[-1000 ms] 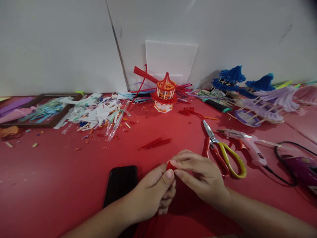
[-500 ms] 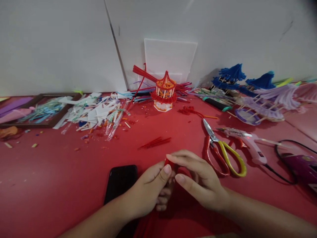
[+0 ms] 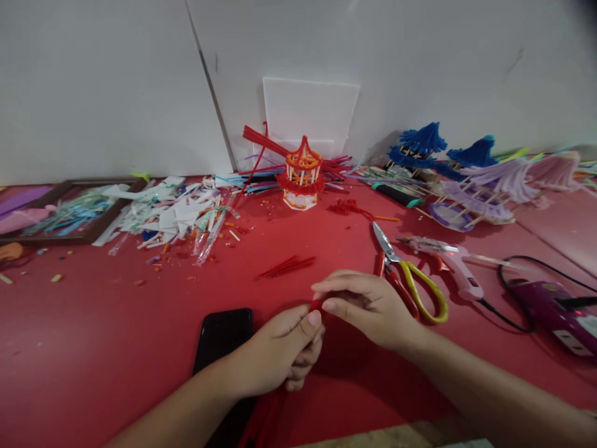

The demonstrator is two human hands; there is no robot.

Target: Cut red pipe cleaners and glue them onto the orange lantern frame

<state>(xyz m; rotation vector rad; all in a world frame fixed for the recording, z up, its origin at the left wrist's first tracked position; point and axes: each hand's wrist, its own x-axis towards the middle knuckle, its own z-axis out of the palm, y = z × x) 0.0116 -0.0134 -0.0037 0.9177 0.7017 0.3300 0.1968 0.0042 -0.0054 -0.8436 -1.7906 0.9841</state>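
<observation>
My left hand point(image 3: 284, 354) is closed around a bundle of red fuzzy strips point(image 3: 263, 418), whose tips show above the thumb and whose length hangs below the fist. At those red tips, the thumb and index finger of my right hand point(image 3: 364, 305) are pinched together. Several short red strips point(image 3: 289, 266) lie on the red table just beyond my hands. A black phone point(image 3: 224, 336) is partly under my left forearm. Scissors with one red and one yellow handle point(image 3: 431, 292) lie right behind my right hand.
A red and orange pavilion model point(image 3: 304, 174) stands near the wall. White scraps point(image 3: 180, 211) and a brown frame point(image 3: 88, 233) are at the left. On the right are a pink glue gun point(image 3: 461, 274), a purple power strip point(image 3: 550, 311) and blue and lilac models point(image 3: 501, 180).
My right thumb and index finger have closed in on the red tips. The view has shifted slightly, showing more of the purple power strip.
</observation>
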